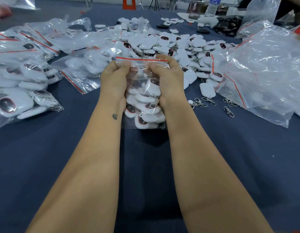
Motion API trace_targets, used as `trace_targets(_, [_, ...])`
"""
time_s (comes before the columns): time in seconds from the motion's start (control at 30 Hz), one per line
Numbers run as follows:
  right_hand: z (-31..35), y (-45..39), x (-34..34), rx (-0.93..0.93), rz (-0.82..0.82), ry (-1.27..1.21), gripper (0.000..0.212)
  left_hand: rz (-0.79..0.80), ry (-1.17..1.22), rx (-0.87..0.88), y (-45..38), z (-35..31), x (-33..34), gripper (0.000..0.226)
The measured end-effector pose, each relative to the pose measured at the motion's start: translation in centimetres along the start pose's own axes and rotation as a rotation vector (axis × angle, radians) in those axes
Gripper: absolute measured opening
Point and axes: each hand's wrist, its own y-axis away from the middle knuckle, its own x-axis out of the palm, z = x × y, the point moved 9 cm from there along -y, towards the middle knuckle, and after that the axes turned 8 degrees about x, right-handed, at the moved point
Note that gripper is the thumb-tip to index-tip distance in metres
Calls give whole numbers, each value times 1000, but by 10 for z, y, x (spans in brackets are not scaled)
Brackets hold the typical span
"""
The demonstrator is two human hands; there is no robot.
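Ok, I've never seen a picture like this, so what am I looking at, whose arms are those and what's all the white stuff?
No machine here: one camera on a person's head looks down at their own bare arms. The left hand and right hand pinch the red-striped top of a clear zip bag filled with white keychain fobs. On the blue tablecloth lie a loose pile of fobs ahead, filled bags at left, crumpled clear bags at right and loose metal clasps.

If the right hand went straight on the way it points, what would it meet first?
Likely the loose pile of white fobs just beyond the bag that the right hand pinches, though depth is unclear.
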Motion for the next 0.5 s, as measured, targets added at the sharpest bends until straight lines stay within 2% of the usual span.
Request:
trace_targets(0.17, [2,1,5,-6,41,37,27,-23,15,48,4,-7,-2,26])
trace_targets(0.33, [0,3,15,22,74,376,18,-163,-111,125,10,-19,-23,26])
trace_targets(0.5, [-23,22,56,35,376,742,22,-351,-219,184,16,-47,-70,23])
